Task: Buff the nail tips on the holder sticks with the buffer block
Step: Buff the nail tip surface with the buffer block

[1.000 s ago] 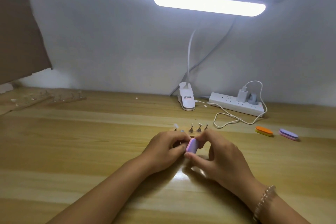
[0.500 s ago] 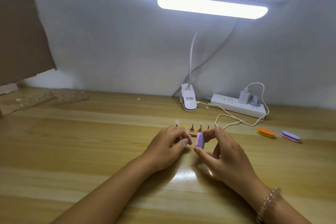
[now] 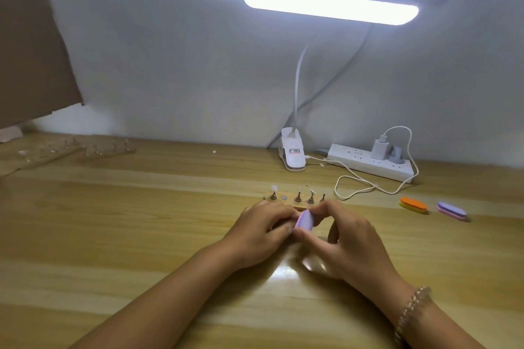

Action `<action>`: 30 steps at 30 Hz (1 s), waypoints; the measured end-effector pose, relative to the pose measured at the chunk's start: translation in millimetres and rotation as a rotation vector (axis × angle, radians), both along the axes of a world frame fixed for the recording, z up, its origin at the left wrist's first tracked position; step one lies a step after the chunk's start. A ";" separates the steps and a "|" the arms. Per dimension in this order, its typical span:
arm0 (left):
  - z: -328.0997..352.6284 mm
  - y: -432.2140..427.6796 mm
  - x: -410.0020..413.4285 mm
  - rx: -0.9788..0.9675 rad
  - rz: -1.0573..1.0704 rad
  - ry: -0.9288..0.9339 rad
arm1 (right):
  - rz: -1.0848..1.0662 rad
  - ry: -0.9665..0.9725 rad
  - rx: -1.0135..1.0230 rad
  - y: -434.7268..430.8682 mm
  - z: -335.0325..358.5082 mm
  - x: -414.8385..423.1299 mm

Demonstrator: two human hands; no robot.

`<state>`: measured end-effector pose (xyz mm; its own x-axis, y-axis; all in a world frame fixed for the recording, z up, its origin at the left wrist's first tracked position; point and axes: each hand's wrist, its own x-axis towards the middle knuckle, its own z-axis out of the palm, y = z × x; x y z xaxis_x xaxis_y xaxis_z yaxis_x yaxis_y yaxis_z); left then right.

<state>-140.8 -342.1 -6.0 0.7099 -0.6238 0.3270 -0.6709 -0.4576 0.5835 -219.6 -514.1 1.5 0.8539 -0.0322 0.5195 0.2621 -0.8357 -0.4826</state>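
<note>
My right hand [image 3: 348,238] pinches a small purple buffer block [image 3: 304,220] between thumb and fingers, just in front of a wooden holder base [image 3: 299,207]. My left hand [image 3: 261,228] is curled right beside the block; its fingers seem to grip a holder stick, but the stick and its nail tip are hidden. Several holder sticks [image 3: 298,196] with nail tips stand in a row on the base behind the hands. One slot between them shows a bare metal disc [image 3: 284,198].
A clip lamp [image 3: 293,153] and a white power strip [image 3: 371,163] with a looped cable [image 3: 354,188] lie at the back. Two more buffer blocks, orange [image 3: 413,204] and purple [image 3: 451,210], lie to the right. Other holder bases [image 3: 107,149] sit far left, below cardboard [image 3: 31,51].
The purple block moved right and away from my left hand half a second ago, then came back left against it now. The sticks on the base stayed put.
</note>
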 end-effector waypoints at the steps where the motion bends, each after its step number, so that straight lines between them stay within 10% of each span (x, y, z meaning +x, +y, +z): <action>1: -0.7 -0.1 0.5 0.003 0.004 -0.002 | -0.029 -0.008 0.023 -1.5 -0.5 1.8; 5: -1.9 0.9 1.2 0.016 -0.008 0.021 | 0.014 0.003 -0.111 2.6 -5.1 -1.6; 12: -1.5 -0.5 0.5 -0.088 0.009 0.115 | -0.093 -0.050 0.327 -13.6 -0.2 4.1; 30: -1.0 0.5 -0.2 -0.074 -0.012 0.134 | -0.017 -0.003 -0.083 1.1 -2.8 -1.2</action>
